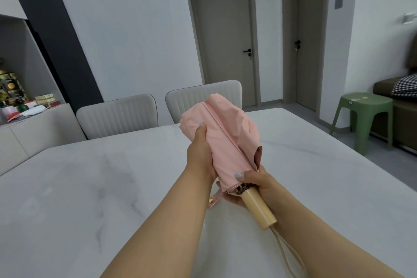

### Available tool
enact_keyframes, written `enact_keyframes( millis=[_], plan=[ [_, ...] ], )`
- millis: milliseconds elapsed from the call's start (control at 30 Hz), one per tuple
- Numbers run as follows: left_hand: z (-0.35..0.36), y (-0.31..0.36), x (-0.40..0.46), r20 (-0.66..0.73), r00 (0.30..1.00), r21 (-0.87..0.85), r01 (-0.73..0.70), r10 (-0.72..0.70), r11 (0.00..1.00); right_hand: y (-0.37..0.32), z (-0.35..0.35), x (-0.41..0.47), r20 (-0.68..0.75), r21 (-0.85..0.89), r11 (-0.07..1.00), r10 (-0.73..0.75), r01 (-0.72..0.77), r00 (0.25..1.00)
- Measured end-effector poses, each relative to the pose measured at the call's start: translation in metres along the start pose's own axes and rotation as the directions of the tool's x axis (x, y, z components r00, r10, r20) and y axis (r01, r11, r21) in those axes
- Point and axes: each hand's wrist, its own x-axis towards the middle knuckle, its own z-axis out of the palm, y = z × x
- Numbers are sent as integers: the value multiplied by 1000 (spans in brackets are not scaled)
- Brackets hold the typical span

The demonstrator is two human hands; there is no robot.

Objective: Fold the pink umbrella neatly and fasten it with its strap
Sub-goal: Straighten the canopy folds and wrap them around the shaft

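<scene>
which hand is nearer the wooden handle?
Right. The right hand grips the pink umbrella just where the wooden handle begins, touching it. The left hand holds the folded canopy farther up.

Pink umbrella (222, 135) in both hands

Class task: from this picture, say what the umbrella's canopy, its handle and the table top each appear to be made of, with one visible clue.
Canopy: thin pink woven fabric, matte; it creases softly.
Handle: pale wood or wood-look plastic, smooth with a slight sheen.
Table top: probably marble or marble-look stone, white with grey veins and soft reflections.
</scene>
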Motion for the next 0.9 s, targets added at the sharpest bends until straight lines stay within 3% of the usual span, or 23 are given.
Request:
enact_keyframes(
  millis=[167,333,433,700,900],
  plan=[
    [2,1,1,-92,996,7,5,-5,1000,-1,-3,-2,-26,61,978,200,-198,979],
    [6,0,-3,-98,995,8,5,-4,1000,-10,1,-8,154,189,934,275,-302,949],
    [10,2,-6,-84,996,26,-3,5,1000,-12,1,-9,210,216,937,230,-274,950],
    [13,7,-12,-1,1000,62,-22,23,998,-14,4,-13,157,304,939,120,-164,980],
    [12,10,-17,82,997,46,-20,17,999,-16,6,-15,166,290,938,146,-190,975]
  ],
)
